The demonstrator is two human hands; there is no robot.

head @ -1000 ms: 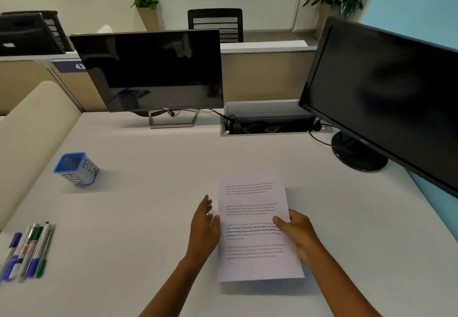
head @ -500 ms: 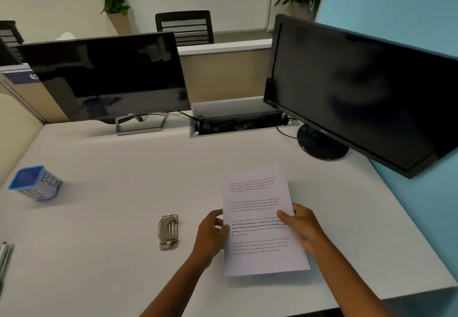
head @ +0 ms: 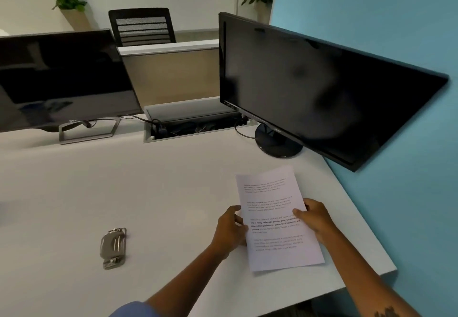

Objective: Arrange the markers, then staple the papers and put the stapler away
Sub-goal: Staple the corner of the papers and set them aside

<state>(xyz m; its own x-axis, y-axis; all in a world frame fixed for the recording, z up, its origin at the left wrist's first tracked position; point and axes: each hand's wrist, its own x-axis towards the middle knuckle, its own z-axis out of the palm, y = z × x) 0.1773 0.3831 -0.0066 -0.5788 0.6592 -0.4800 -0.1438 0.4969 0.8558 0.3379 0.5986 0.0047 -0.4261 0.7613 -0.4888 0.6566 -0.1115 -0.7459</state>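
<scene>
Head view. The white table (head: 153,192) fills the lower and middle frame. The papers (head: 277,217), printed with blocks of text, lie at lower right of centre, flat or nearly flat on the table, long edge running away from the camera and tilted slightly leftward at the top.

The left hand (head: 229,228) is at the left edge of the papers, about midway along it. Its fingers are curled and closed against that edge, with the thumb tip at the margin; it grips or steadies the sheet there. Whether the fingers pass beneath the sheet cannot be told.

The right hand (head: 314,218) is at the right edge of the papers, opposite the left. Its thumb lies on top of the sheet over the text and the fingers are folded at the edge; it is closed on the papers.

The stapler (head: 113,247), grey metal, lies flat on the table at lower left of centre, well apart from the papers and from both hands.

No markers can be made out in this frame.

One monitor (head: 62,81) stands at upper left on a metal stand. A second monitor (head: 322,88) stands at upper right on a round black base, angled toward the camera. Between them, an open cable tray (head: 195,123) is set into the table. A blue wall (head: 396,19) bounds the right side.
</scene>
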